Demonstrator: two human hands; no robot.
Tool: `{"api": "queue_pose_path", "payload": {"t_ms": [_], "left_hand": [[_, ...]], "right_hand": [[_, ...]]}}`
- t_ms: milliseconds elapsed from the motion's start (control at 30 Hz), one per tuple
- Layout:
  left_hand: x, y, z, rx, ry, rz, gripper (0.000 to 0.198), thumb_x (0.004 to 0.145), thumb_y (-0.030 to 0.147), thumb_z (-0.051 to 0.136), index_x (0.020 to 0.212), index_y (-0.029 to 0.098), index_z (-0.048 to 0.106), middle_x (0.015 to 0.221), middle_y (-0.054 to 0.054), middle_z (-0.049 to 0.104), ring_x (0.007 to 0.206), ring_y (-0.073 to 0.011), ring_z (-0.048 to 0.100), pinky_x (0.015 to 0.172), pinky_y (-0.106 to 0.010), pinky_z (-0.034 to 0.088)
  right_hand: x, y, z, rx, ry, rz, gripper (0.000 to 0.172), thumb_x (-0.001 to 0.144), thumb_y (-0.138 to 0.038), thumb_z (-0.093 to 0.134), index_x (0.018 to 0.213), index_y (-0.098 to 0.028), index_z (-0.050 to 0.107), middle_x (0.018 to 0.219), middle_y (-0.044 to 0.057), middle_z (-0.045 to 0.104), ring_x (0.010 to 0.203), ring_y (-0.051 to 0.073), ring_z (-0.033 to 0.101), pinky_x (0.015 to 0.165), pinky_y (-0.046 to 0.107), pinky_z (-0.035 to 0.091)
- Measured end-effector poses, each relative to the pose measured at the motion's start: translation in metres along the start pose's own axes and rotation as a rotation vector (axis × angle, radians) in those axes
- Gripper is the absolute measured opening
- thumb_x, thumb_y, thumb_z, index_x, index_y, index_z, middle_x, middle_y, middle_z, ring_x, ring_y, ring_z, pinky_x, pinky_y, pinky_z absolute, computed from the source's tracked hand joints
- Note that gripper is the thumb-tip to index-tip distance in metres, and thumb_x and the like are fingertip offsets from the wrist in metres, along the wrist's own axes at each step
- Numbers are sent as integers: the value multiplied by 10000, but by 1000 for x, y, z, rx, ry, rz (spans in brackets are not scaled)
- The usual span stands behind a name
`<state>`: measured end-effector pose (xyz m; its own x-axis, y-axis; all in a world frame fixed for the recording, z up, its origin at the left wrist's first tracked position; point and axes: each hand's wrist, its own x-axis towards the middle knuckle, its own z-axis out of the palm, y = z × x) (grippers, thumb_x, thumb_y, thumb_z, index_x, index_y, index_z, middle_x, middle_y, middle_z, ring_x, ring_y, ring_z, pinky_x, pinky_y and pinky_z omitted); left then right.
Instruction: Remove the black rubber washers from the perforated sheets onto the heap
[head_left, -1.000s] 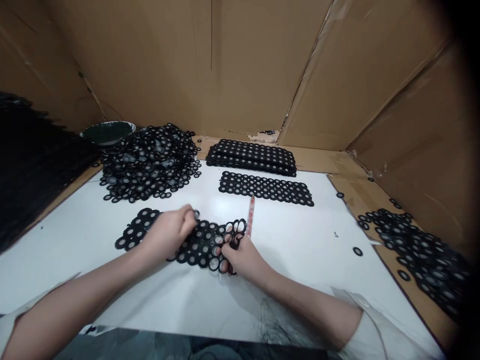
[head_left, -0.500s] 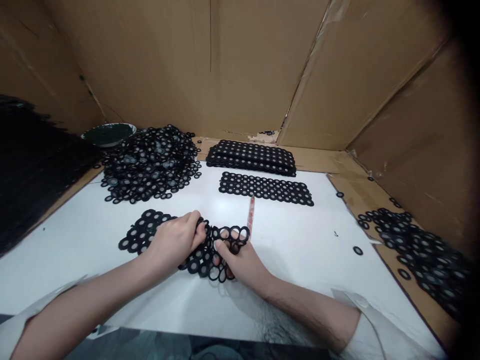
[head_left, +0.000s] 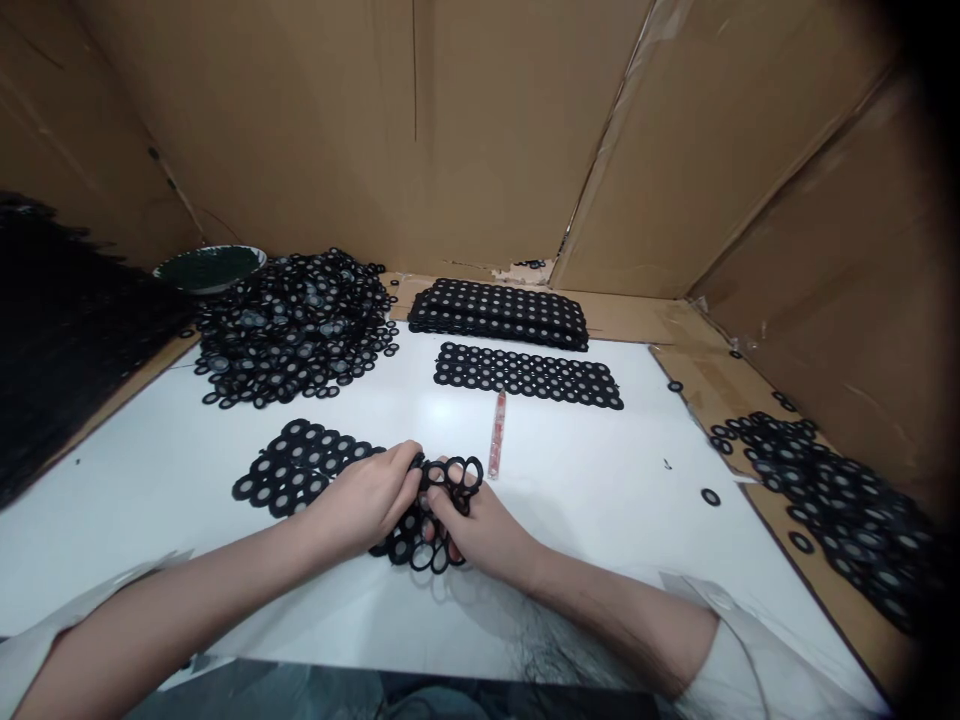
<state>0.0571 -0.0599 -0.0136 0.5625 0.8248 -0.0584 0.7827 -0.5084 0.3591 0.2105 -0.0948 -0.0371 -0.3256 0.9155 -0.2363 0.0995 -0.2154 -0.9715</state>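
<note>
A mat of joined black rings (head_left: 289, 465) lies partly flat on the white tabletop, its right end lifted and bent between my hands. My left hand (head_left: 379, 495) is closed on the upper edge of the bent part, fingertips pinched and partly hidden. Gripping the right end, my right hand (head_left: 472, 520) has its thumb on top and fingers underneath, some showing through the rings. Just beyond my right hand lies a slim clear stick with red marks (head_left: 496, 435), perhaps a pen. Farther back, another ring mat (head_left: 529, 375) lies flat.
A stack of ring mats (head_left: 499, 312) stands at the back. A heap of loose black rings (head_left: 292, 330) is at the left, beside a bowl (head_left: 210, 268) with dark contents. More loose rings (head_left: 832, 500) lie along the right. Cardboard walls (head_left: 300, 130) enclose the table.
My left hand has shifted slightly right and down, its fingers more closed over the mat. The lifted right end has moved a little left with my right hand.
</note>
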Motion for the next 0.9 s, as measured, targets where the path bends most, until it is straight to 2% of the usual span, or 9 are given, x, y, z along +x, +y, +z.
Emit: {"api": "queue_pose_path", "payload": {"t_ms": [200, 367, 533, 633, 733, 800, 833, 900], "left_hand": [[1, -6, 2, -128, -18, 52, 296, 821, 339, 286, 1031, 176, 414, 858, -62, 592, 726, -189, 560, 613, -284, 404], [5, -9, -8, -188, -20, 15, 263, 834, 282, 227, 914, 188, 459, 718, -15, 587, 641, -152, 544, 576, -249, 379], [8, -6, -16, -108, 162, -103, 235, 813, 264, 257, 667, 193, 425, 529, 39, 453, 499, -116, 443, 495, -221, 314], [9, -8, -16, -121, 239, -121, 233, 806, 263, 273, 637, 192, 415, 521, 45, 436, 502, -109, 432, 494, -219, 313], [14, -26, -24, -183, 366, -197, 296, 827, 274, 221, 609, 190, 403, 521, 33, 445, 512, -113, 440, 493, -223, 343], [19, -45, -38, -189, 486, -290, 339, 837, 265, 162, 600, 189, 393, 538, 16, 472, 520, -117, 455, 484, -225, 364], [20, -54, -47, -127, 526, -315, 341, 843, 267, 158, 616, 188, 400, 566, 12, 490, 549, -119, 472, 513, -226, 378], [21, -69, -65, 96, 569, -361, 349, 856, 290, 146, 689, 184, 433, 614, 8, 512, 592, -129, 500, 542, -232, 385]], "right_hand": [[0, 0, -1, 47, -25, 2, 220, 804, -398, 400, 824, -193, 478, 581, -30, 539, 359, 55, 412, 348, 173, 354], [0, 1, 0, 98, -7, 34, 223, 796, -402, 407, 782, -187, 468, 571, -25, 553, 348, 53, 401, 344, 175, 356], [3, -5, 0, 161, 49, 35, 223, 778, -399, 438, 888, -205, 420, 564, -37, 542, 333, 54, 379, 334, 180, 359], [7, -4, 1, 136, 72, -12, 220, 776, -384, 441, 888, -195, 432, 573, -26, 546, 353, 57, 397, 338, 171, 341], [10, 3, 4, 145, 113, -39, 189, 773, -359, 442, 856, -190, 431, 595, -27, 512, 410, 74, 468, 384, 183, 383], [9, 10, 6, 144, 109, -83, 161, 776, -336, 439, 838, -188, 437, 628, -26, 486, 487, 88, 525, 466, 203, 433], [7, 12, 7, 109, 86, -131, 156, 782, -330, 430, 842, -187, 447, 645, -20, 486, 522, 97, 538, 502, 215, 446], [3, 14, 6, -34, 137, -258, 157, 776, -303, 450, 876, -183, 467, 678, -7, 499, 610, 115, 541, 602, 242, 455]]}}
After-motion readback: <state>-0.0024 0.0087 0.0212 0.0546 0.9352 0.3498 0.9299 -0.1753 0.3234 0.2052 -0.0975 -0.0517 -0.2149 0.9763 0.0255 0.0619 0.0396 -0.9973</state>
